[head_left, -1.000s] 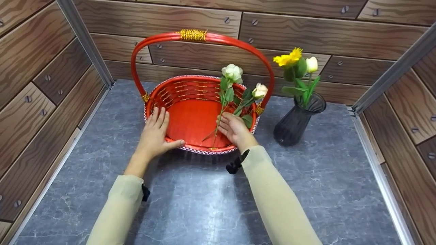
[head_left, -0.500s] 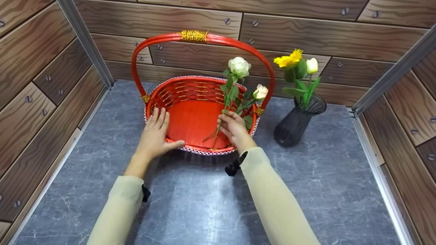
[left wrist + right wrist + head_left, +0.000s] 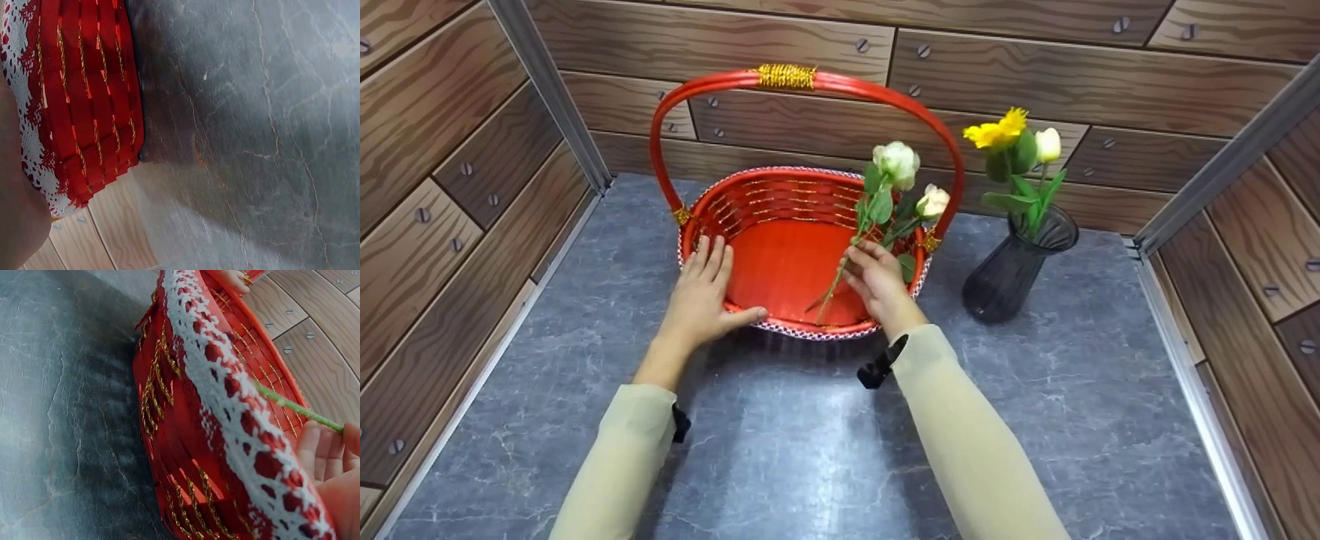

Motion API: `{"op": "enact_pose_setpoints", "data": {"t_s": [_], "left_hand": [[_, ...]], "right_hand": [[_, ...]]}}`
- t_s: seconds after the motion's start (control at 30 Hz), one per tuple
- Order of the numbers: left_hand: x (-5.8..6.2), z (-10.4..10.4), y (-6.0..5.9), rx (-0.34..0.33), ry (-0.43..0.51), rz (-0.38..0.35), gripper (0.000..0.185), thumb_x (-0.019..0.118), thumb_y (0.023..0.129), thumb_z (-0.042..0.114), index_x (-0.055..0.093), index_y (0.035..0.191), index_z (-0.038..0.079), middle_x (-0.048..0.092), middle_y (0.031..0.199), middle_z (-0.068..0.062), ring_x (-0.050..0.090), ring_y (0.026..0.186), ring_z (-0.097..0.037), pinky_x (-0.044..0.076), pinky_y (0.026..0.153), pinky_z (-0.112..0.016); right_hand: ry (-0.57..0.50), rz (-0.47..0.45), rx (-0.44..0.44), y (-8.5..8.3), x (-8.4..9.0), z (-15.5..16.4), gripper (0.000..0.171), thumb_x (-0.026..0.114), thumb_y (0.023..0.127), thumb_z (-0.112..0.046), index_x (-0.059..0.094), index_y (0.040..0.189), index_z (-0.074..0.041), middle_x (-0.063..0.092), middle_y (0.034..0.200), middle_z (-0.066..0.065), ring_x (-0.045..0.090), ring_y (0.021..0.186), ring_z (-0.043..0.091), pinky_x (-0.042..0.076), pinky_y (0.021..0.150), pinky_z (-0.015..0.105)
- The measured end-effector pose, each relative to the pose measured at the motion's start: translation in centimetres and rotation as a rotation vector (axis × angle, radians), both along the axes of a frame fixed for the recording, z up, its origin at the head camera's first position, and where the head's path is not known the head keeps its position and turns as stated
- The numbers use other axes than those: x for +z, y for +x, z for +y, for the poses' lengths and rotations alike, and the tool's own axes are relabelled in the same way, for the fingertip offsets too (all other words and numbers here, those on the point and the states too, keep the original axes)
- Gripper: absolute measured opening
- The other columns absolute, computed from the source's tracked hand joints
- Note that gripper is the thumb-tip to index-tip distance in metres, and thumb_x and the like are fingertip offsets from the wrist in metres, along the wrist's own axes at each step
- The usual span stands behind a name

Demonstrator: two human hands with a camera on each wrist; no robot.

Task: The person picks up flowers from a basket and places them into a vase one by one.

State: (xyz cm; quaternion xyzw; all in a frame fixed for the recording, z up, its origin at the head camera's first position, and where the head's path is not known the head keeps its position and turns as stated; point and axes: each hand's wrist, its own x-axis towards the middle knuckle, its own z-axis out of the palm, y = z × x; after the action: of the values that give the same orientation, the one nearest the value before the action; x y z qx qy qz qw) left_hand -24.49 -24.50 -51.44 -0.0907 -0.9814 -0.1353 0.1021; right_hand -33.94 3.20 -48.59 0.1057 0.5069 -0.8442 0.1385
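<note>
A red woven basket (image 3: pixel 780 270) with a tall arched handle (image 3: pixel 885 94) stands near the back wall. My left hand (image 3: pixel 699 292) rests on its front left rim, fingers straight and thumb spread along the front edge. Over the basket's right half, my right hand (image 3: pixel 877 277) pinches the green stem of a white rose (image 3: pixel 895 165). The stem's lower end slants down to the left inside the basket. Behind that hand, a cream rose (image 3: pixel 932 202) leans on the right rim, its stem partly hidden. In the right wrist view, the held stem (image 3: pixel 298 408) crosses behind the white lace rim (image 3: pixel 225 394).
A dark translucent vase (image 3: pixel 1005 274) stands right of the basket, holding a yellow flower (image 3: pixel 997 129) and a pale yellow tulip (image 3: pixel 1047 145). Wood-patterned panels (image 3: pixel 1035 67) with metal strips enclose the grey marbled surface (image 3: pixel 780 450) at the back and sides.
The white rose's head rose over the first half second, then dipped again, shifting right overall. Its stem now slants more. My left hand, the basket and the vase stay in place.
</note>
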Motion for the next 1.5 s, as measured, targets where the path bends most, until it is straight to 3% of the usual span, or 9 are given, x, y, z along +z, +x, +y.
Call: {"op": "enact_pose_setpoints", "data": {"t_s": [0.43,0.67,0.9,1.2,1.5], "left_hand": [[-0.2,0.2,0.0,0.001,0.006,0.000,0.118,0.057,0.080,0.079,0.014,0.158,0.001,0.004,0.167,-0.016,-0.002,0.154,-0.037,0.003,0.125,-0.050],[-0.2,0.1,0.1,0.011,0.009,0.003,0.119,0.056,0.079,0.081,0.016,0.158,0.001,0.005,0.167,-0.015,-0.001,0.154,-0.037,0.003,0.125,-0.050],[-0.2,0.2,0.0,0.005,0.005,-0.001,0.119,0.055,0.080,0.081,0.016,0.158,0.001,0.004,0.167,-0.015,0.000,0.154,-0.037,0.002,0.125,-0.049],[0.0,0.1,-0.1,-0.005,0.014,-0.001,0.118,0.056,0.080,0.080,0.014,0.158,0.001,0.003,0.167,-0.016,-0.005,0.154,-0.035,0.002,0.125,-0.049],[-0.2,0.1,0.1,0.000,0.009,0.000,0.117,0.056,0.081,0.079,0.015,0.158,0.001,0.005,0.167,-0.016,-0.002,0.154,-0.037,0.002,0.125,-0.049]], "right_hand": [[-0.041,0.014,0.016,0.8,1.1,0.7,0.008,0.061,0.097,0.001,0.060,0.099,-0.007,0.066,0.086,0.003,0.065,0.076,0.015,0.058,0.071,0.027],[-0.057,0.019,0.043,1.4,1.4,1.1,0.012,0.062,0.096,0.000,0.061,0.108,-0.002,0.068,0.089,0.006,0.066,0.077,0.015,0.058,0.073,0.027],[-0.047,0.019,0.049,1.9,1.9,1.9,0.010,0.063,0.095,0.000,0.062,0.104,-0.004,0.068,0.095,0.009,0.067,0.079,0.016,0.059,0.076,0.029],[-0.056,0.060,0.087,2.6,2.5,3.1,0.010,0.060,0.096,0.002,0.062,0.104,-0.004,0.068,0.087,0.005,0.066,0.077,0.016,0.058,0.071,0.027],[-0.063,0.087,0.108,3.6,3.0,3.9,0.018,0.058,0.097,0.004,0.059,0.115,0.001,0.068,0.087,0.007,0.067,0.076,0.015,0.059,0.071,0.027]]}}
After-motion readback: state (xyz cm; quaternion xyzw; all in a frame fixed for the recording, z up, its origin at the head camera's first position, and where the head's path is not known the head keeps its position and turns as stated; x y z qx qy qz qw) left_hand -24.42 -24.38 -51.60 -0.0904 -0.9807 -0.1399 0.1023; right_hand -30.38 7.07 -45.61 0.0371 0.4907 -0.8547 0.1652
